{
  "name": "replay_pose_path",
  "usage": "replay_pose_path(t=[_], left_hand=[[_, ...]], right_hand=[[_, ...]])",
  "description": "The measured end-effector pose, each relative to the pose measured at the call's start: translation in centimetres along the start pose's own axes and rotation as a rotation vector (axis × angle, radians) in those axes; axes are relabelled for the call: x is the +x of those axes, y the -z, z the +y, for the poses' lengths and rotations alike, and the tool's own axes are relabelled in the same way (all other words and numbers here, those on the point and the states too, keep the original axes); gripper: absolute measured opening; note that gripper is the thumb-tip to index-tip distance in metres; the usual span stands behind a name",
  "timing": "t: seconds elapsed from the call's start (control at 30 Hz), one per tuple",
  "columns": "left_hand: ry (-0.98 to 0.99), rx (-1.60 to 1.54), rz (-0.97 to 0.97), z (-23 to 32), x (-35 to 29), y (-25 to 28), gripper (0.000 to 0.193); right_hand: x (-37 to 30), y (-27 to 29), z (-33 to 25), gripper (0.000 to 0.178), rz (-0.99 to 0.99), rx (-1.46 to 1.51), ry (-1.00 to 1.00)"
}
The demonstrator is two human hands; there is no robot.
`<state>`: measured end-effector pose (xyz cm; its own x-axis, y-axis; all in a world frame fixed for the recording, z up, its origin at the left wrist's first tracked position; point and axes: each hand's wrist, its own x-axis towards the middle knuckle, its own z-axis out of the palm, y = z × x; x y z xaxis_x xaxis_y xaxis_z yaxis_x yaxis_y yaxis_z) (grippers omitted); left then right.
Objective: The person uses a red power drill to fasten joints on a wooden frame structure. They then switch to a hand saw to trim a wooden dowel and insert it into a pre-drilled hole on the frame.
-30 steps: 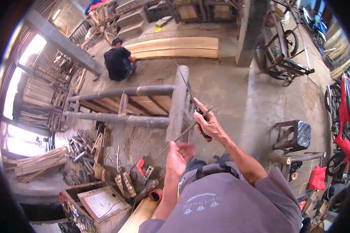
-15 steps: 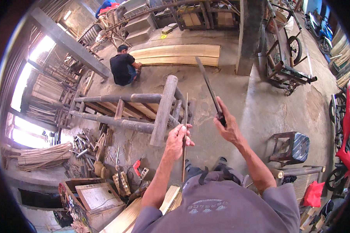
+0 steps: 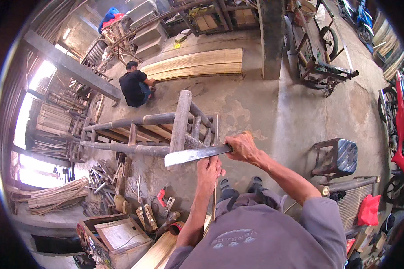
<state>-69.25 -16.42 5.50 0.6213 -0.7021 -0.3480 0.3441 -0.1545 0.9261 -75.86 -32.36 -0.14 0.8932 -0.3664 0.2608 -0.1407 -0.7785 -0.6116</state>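
My right hand [image 3: 242,148] is closed round the dark handle of a machete [image 3: 191,156]. Its wide, shiny blade lies nearly level, pointing left, and passes just above my left hand [image 3: 207,172]. Between the fingers of that left hand is a thin bamboo strip [image 3: 214,197], held lengthwise in front of my body. The blade crosses over the strip and hides part of it; whether the two touch I cannot tell. Beyond my hands a dark bamboo frame [image 3: 157,119] lies on the floor.
A person [image 3: 134,85] in black squats by a long slatted bamboo panel [image 3: 197,65]. A stool [image 3: 334,157] stands at right, a wooden box [image 3: 119,233] at lower left. A red power tool [image 3: 161,196] and scrap wood [image 3: 105,177] lie left. A concrete pillar [image 3: 272,40] rises ahead.
The machete has swung from pointing up and away to lying level across the strip, as my right hand came left toward my left hand. The view has shifted slightly.
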Motion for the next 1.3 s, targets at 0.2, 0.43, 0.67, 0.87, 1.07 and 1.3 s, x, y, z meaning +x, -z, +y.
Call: replay_pose_path(t=[0.2, 0.43, 0.67, 0.87, 1.07, 1.3], left_hand=[[0.08, -0.129, 0.004, 2.0, -5.2, -0.3, 0.035], [0.098, -0.112, 0.028, 0.3, -1.7, 1.7, 0.034], [0.113, 0.029, -0.092, 2.9, -4.8, 0.9, 0.04], [0.082, -0.052, -0.067, 0.9, -2.0, 2.3, 0.039], [0.092, -0.12, -0.114, 0.8, -1.9, 1.1, 0.038], [0.147, -0.112, -0.145, 2.9, -5.3, 2.9, 0.038]], right_hand=[[3.0, 0.0, 10.4, 0.021, 0.227, -0.042, -0.508], [0.7, -2.2, 1.4, 0.014, 0.155, -0.08, -0.048], [3.1, 0.8, 7.8, 0.016, 0.216, -0.06, -0.573], [1.2, 1.5, 1.7, 0.018, 0.053, -0.111, -0.249], [1.0, -0.7, 2.9, 0.017, 0.259, -0.041, 0.058], [1.5, 5.1, 13.2, 0.013, 0.319, -0.159, -0.468]])
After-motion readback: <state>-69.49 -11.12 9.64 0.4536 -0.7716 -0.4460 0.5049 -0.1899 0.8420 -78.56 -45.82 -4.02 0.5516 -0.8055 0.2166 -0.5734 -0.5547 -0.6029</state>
